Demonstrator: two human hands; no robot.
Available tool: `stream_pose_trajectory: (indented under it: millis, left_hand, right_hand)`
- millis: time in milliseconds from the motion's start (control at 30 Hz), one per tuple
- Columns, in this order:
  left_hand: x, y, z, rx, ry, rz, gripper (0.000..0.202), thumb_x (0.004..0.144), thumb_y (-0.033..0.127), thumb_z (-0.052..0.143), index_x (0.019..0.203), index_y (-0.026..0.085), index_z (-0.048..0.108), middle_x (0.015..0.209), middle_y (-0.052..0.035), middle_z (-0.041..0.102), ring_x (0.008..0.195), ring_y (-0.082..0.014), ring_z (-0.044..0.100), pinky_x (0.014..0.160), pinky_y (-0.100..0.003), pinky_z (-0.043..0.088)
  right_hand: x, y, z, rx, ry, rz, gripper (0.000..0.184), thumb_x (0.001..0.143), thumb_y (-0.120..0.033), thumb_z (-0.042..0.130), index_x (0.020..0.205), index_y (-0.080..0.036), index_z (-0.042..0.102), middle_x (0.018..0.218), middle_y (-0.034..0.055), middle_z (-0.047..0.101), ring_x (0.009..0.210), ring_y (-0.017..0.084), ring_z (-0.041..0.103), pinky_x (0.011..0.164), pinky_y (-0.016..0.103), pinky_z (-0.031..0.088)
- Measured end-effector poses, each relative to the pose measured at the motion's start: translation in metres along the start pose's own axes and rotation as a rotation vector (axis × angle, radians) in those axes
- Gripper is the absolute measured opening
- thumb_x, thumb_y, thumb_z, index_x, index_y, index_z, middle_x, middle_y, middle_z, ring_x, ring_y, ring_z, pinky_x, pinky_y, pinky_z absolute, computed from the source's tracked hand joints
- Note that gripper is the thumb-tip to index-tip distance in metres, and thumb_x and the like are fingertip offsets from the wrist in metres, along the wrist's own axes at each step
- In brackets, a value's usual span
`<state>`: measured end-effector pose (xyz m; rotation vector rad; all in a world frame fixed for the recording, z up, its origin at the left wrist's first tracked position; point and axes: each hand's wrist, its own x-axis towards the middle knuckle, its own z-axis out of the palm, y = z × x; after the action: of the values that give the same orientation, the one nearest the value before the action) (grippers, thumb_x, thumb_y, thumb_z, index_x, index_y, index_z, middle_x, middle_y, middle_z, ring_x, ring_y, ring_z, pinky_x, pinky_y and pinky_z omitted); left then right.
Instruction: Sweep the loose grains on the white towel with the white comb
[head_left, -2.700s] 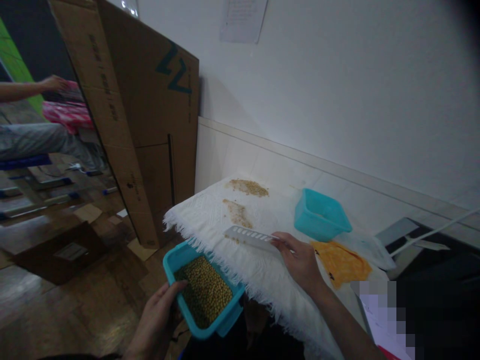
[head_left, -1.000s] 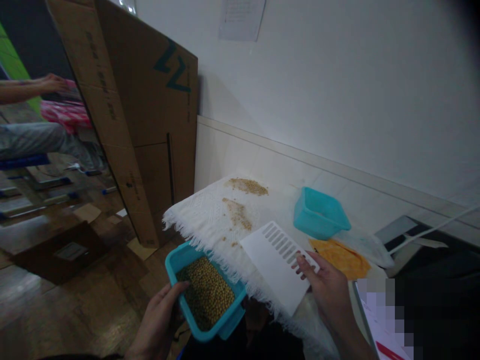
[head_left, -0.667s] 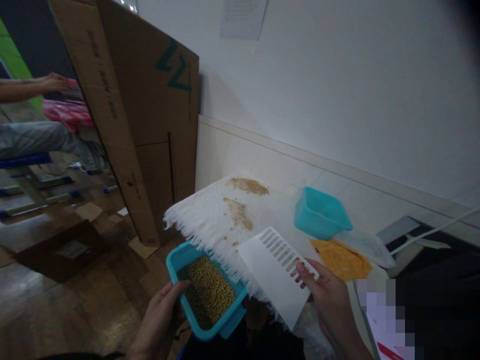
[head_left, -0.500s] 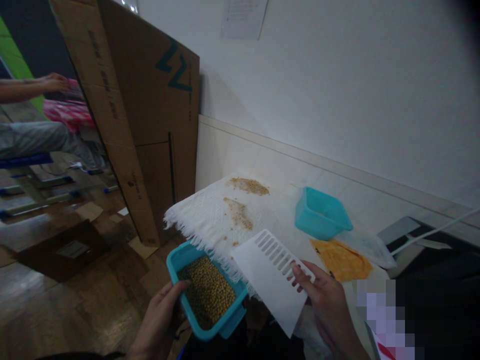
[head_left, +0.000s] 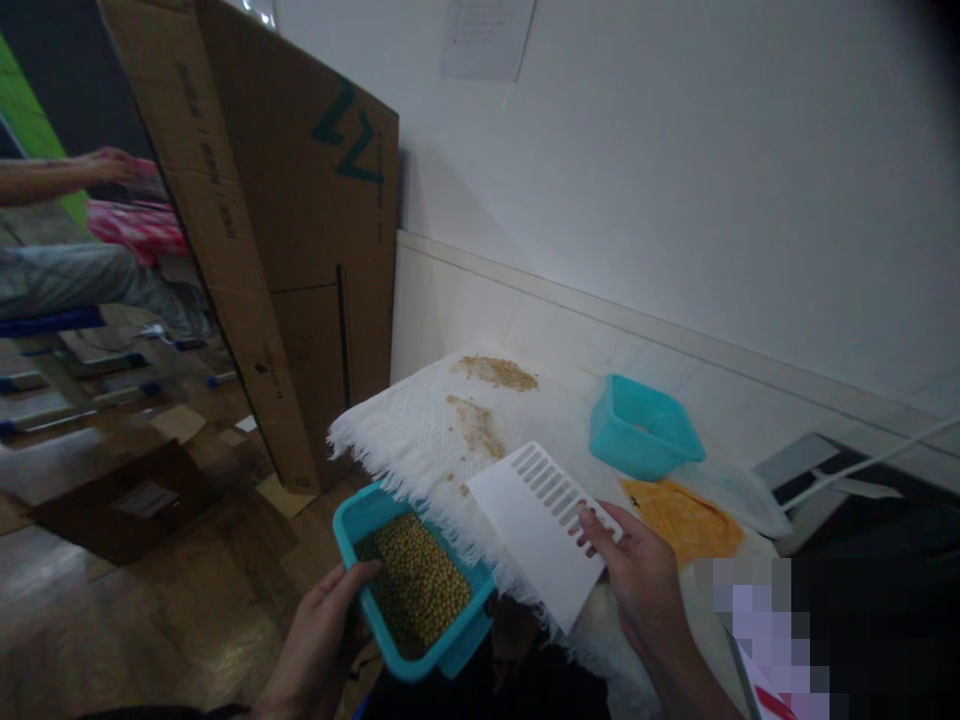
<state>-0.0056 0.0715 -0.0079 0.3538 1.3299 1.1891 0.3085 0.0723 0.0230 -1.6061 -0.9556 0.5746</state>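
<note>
My left hand [head_left: 319, 632] grips the near-left rim of a turquoise plastic tub [head_left: 403, 668], thumb over the edge. Yellow beans [head_left: 424, 580] fill much of the tub, with a darker green patch along its left side. In my right hand [head_left: 649, 575] is a thin white slotted sheet [head_left: 525, 535], pinched at its slotted right end. Its far-left corner hangs over the tablecloth [head_left: 397, 420], close to the scattered beans [head_left: 480, 428]. Behind those lies a second patch of beans [head_left: 504, 372]. Whether the sheet touches the cloth I cannot tell.
Another turquoise tub [head_left: 637, 460] stands at the table's back right, beside an orange cloth [head_left: 686, 520] and a clear lid. A tall cardboard box [head_left: 300, 220] rises at the left. Beyond it a person's arm [head_left: 64, 178] shows. The wall borders the table's back.
My right hand has shifted the white slotted sheet slightly up and away from me. My left hand and its tub have stayed in place.
</note>
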Motion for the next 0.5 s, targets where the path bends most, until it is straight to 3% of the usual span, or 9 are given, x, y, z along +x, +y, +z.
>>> stream_pose_trajectory:
  millis: [267,500]
  left_hand:
    - [-0.002,0.0,-0.003,-0.005,-0.024,0.011,0.044,0.039,0.043,0.104,0.056,0.021,0.07,0.051,0.0065,0.05,0.05,-0.0085,0.038,0.046,-0.023,0.034]
    - [0.001,-0.001,-0.005,0.017,-0.024,0.025,0.046,0.04,0.046,0.103,0.057,0.021,0.069,0.051,0.0064,0.049,0.05,-0.0089,0.038,0.046,-0.024,0.032]
  right_hand:
    - [0.0,-0.01,0.007,0.038,-0.031,0.022,0.081,0.063,-0.09,0.094,0.096,-0.015,0.09,0.066,0.0062,0.076,0.06,0.024,0.068,0.056,0.035,0.056]
    - [0.002,-0.011,0.011,0.018,-0.089,-0.015,0.078,0.069,-0.09,0.091,0.094,-0.016,0.089,0.067,0.007,0.077,0.061,0.025,0.069,0.058,0.035,0.057]
